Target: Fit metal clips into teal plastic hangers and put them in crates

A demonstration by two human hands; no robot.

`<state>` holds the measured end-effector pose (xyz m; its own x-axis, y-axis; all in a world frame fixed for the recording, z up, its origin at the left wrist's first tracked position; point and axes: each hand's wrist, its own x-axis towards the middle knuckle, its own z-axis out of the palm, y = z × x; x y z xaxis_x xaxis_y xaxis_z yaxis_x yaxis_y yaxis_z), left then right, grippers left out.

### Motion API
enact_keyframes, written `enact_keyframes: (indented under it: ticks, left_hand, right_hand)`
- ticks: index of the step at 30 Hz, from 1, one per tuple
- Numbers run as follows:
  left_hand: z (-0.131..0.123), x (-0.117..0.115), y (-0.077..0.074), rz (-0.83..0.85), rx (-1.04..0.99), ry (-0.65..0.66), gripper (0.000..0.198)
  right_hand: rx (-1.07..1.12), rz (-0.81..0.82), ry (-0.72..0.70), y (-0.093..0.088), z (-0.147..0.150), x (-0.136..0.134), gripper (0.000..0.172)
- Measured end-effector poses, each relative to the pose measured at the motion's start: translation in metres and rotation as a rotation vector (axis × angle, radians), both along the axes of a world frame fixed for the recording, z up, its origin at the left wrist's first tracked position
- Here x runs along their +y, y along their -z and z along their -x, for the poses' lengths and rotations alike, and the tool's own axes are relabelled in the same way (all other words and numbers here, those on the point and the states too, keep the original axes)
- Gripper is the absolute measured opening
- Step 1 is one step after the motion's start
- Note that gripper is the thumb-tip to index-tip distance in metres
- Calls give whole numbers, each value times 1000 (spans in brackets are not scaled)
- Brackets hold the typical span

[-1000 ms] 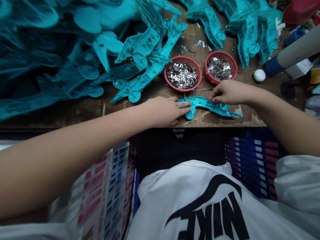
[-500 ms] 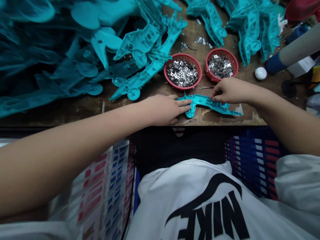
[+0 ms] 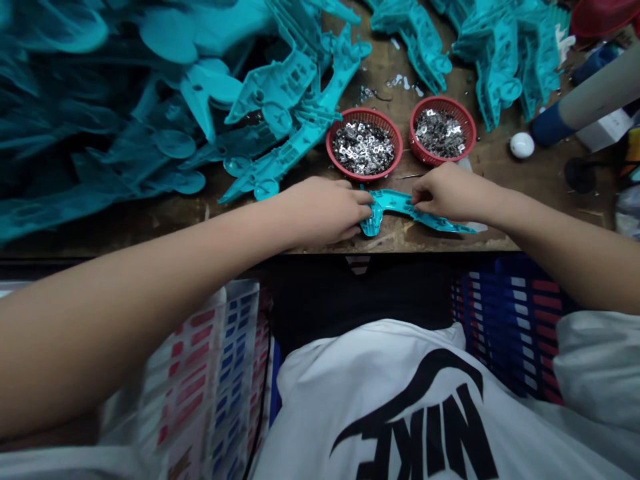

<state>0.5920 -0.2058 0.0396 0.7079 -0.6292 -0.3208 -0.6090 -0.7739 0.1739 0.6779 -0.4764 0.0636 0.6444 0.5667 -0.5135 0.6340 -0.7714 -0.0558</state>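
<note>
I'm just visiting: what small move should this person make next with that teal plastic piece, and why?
I'd guess the right hand should reach for the red basket of small metal pieces: the left hand is steadying the teal plastic piece, and that basket sits just beyond the right hand.

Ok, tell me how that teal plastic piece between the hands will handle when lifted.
The teal plastic part probably feels light for its size, being thin and full of openings. Its slender arm may flex slightly. Its curved shape might rock on the wooden bench if pushed.
</note>
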Motion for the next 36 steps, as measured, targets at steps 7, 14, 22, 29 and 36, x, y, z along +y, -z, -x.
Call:
enact_keyframes:
  ticks: [7,14,22,29,36]
  left_hand:
    - [-15,1,9,34,-160,-337,72]
    - [-26,11,22,14,-55,-355,70]
    - [-36,24,25,157,-29,-362,65]
    - [-40,29,28,185,-4,-326,68]
    - [-42,28,32,177,4,-318,68]
  right_hand:
    - [-25,8,-118,6,8,2,28]
    - [81,-53,-164,9,11,5,20]
    - [146,-40,-164,-1,9,6,19]
    - [166,-69,-185,3,7,4,18]
    - [180,-74,-199,4,7,3,16]
